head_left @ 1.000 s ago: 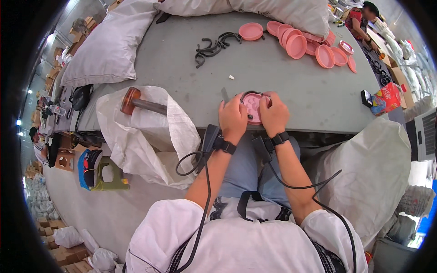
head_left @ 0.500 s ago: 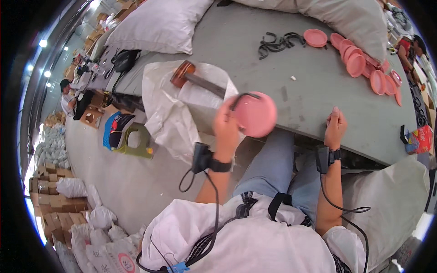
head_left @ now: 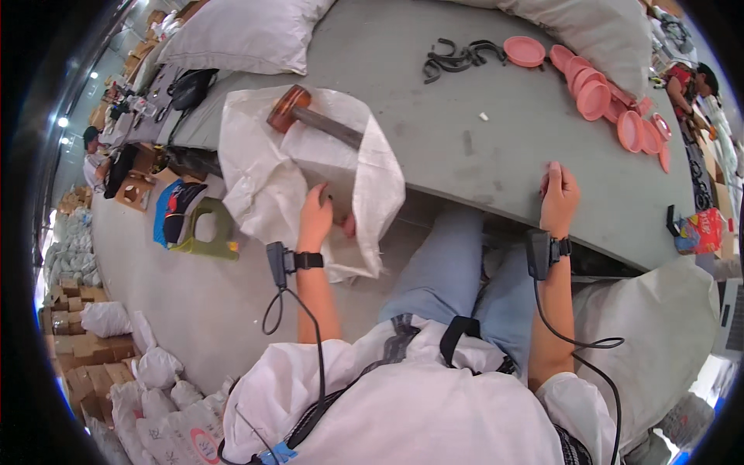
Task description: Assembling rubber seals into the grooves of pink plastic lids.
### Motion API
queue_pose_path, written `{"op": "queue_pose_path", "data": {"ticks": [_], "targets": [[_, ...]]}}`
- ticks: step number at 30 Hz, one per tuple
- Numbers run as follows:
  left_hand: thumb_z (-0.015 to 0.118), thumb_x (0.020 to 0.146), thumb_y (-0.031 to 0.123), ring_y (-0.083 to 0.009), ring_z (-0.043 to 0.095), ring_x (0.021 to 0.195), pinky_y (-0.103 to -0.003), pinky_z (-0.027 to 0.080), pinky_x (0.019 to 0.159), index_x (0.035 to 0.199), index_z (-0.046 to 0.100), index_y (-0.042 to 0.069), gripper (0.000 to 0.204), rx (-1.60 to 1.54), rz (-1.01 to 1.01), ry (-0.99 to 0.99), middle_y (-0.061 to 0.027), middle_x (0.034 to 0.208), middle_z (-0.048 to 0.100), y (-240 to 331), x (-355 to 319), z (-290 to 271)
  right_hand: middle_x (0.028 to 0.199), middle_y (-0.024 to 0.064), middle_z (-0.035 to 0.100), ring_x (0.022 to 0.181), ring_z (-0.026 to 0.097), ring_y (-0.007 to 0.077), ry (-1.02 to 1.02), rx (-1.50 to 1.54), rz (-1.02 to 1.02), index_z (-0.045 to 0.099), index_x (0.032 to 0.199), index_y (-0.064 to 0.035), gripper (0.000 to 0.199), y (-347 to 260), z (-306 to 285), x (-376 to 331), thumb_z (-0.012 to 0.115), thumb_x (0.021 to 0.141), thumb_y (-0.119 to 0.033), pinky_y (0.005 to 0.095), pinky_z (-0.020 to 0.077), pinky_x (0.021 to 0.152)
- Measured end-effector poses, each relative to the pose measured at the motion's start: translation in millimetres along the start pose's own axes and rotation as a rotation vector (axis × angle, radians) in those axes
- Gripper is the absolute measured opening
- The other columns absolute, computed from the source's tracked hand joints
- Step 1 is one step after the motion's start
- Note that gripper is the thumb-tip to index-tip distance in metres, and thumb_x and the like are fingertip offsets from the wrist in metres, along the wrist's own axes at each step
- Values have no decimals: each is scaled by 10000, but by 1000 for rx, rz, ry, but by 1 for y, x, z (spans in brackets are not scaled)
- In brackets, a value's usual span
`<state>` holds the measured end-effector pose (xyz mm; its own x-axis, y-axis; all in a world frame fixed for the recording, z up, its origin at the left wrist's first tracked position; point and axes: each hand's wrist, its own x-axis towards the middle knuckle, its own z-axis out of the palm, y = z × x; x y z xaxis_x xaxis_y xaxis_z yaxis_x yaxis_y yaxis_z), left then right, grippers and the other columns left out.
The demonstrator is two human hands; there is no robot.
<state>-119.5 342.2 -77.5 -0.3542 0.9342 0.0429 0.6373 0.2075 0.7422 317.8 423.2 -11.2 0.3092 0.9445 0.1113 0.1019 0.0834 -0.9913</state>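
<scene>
My left hand (head_left: 316, 218) reaches into the mouth of a white woven sack (head_left: 263, 178) that hangs over the near edge of the grey table (head_left: 434, 132). It grips a pink round lid (head_left: 350, 225), of which only a small edge shows past the thumb. My right hand (head_left: 559, 198) rests on the table's near edge with nothing in it. A wooden-headed mallet (head_left: 298, 110) lies on top of the sack. Both wrists wear black bands with cables.
Several pink lids (head_left: 597, 97) and a heap of black curved pieces (head_left: 457, 56) lie at the table's far side. Big white sacks (head_left: 240, 31) line the far edge. A red packet (head_left: 699, 231) sits at the right. Another person (head_left: 686, 81) works at the far right.
My left hand carried the pink lid from the table's edge leftward and down into the sack's mouth. My right hand let go of the lid and rests on the table edge.
</scene>
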Motion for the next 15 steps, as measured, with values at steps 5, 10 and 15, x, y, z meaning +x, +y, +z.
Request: {"op": "queue_pose_path", "data": {"ticks": [5,10,15], "targets": [[477,868,82,-325,529,1147,-376,407,960,1213,540,40,353,73,93,35,-186,1201,575,21,-4,-30,1150,166,536,917,563,252,229,-372,-433,430,1331,-29,589,12,-41,91,653,829,-242,375,460,788],[473,883,45,-241,584,1049,-327,429,918,1184,566,42,314,35,62,114,-132,1132,613,42,-18,-74,1317,216,470,1153,499,380,244,-985,-629,408,1363,-67,701,0,-42,167,695,765,-293,477,408,954],[485,904,57,-201,600,1002,-301,437,893,1159,581,36,273,0,97,216,-103,1110,626,49,-20,-91,1273,192,521,1106,540,348,54,-857,-89,463,1289,-43,587,38,-64,214,665,793,-285,444,449,885]]}}
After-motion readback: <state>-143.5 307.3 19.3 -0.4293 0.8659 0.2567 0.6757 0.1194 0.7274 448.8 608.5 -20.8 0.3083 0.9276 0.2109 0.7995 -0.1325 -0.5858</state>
